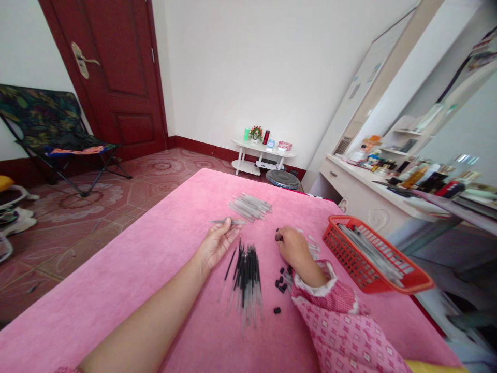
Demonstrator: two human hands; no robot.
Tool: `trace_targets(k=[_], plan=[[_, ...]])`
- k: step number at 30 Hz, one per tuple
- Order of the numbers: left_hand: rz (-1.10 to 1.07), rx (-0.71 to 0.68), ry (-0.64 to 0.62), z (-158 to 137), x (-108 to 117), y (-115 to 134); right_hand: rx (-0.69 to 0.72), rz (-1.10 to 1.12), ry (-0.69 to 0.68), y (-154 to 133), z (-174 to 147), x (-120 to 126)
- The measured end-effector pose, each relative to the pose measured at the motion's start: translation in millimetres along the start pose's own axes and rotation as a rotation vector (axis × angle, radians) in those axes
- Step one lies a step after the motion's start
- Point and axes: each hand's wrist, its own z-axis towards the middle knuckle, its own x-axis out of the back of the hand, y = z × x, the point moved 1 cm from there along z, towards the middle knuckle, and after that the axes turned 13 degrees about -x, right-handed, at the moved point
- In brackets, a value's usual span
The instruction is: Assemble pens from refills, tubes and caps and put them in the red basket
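My left hand (217, 246) is closed, pinching a slim greyish pen barrel (236, 222) level between thumb and fingers. To its right, my right hand (294, 249) is shut on a small black cap-like piece (278, 235) at the fingertips. Ink refills (247, 274) with black upper parts and clear lower ends lie in a bunch between my forearms. Beyond my hands a bundle of grey pen barrels (250, 207) lies slantwise. Several short black pieces (281, 284) are scattered beside my right wrist, and small clear parts (312, 246) show partly behind that hand.
An orange-red plastic basket (421, 281) of long grey sticks stands at the right of the pink-covered table (128, 290). A cluttered white dresser (337, 173) is farther right. Past the table are a low white stand (240, 150) and a folding chair (39, 119).
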Motion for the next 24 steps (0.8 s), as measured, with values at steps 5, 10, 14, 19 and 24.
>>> trace_targets(k=[5, 10, 14, 19, 24], plan=[[0.011, 0.004, -0.013, -0.7, -0.7, 0.1, -0.011, -0.006, 0.005, 0.8, 0.1, -1.2], [0.003, 0.006, -0.009, -1.0, -0.4, 0.2, -0.021, 0.007, 0.012, -0.6, -0.7, 0.5], [0.004, 0.01, -0.008, -0.5, -0.5, 0.8, -0.04, 0.131, 0.072, -4.8, -1.2, 6.3], [0.017, 0.009, -0.017, -1.3, -1.3, 0.3, -0.005, 0.594, 0.017, -17.0, -3.6, 12.8], [0.033, 0.01, -0.015, -1.9, -2.3, -0.2, 0.068, 0.942, -0.027, -33.2, -9.1, 21.8]])
